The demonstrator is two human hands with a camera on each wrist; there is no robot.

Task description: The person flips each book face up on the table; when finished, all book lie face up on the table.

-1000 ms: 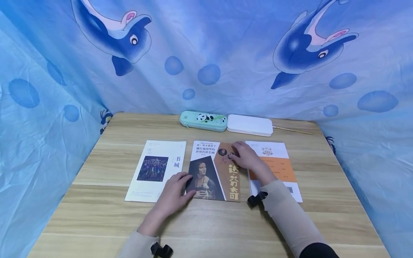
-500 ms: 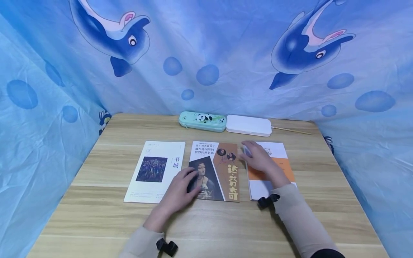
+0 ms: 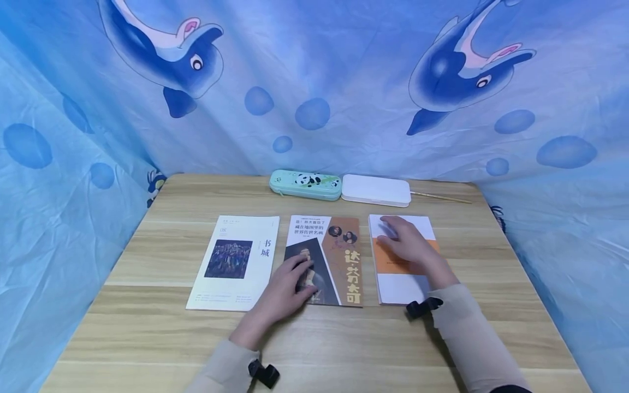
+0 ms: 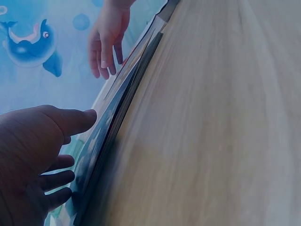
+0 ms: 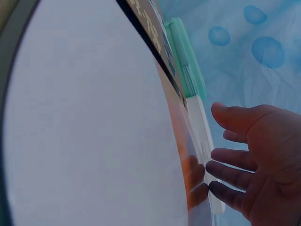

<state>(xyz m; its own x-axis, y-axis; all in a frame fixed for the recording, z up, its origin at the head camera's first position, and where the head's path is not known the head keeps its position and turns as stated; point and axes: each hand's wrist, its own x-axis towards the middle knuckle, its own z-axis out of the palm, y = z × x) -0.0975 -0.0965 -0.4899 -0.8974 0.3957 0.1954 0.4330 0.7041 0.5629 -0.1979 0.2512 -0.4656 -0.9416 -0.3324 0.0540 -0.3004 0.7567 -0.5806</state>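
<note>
Three thin books lie in a row in the head view. Over the lower left of the middle book [image 3: 351, 273], with its brown and white cover, my left hand [image 3: 282, 289] has its fingers loosely spread. The left wrist view shows this hand [image 4: 33, 155] with thumb and fingers apart, beside the book's edge. My right hand [image 3: 410, 245] is over the white and orange book [image 3: 400, 288], hiding part of its cover. In the right wrist view its fingertips are close to the glossy cover, which reflects them. The white book [image 3: 231, 295] with a dark picture lies left of my left hand.
Behind the books, a mint pencil case [image 3: 304, 185] with a panda and a white flat case [image 3: 375, 190] lie side by side. A thin stick [image 3: 442, 197] extends right from the white case. A blue dolphin-print curtain [image 3: 314, 65] hangs behind the wooden table [image 3: 147, 338].
My right hand has moved right, from the middle book's upper right corner to over the white and orange book. My left hand has shifted slightly right, further over the middle book.
</note>
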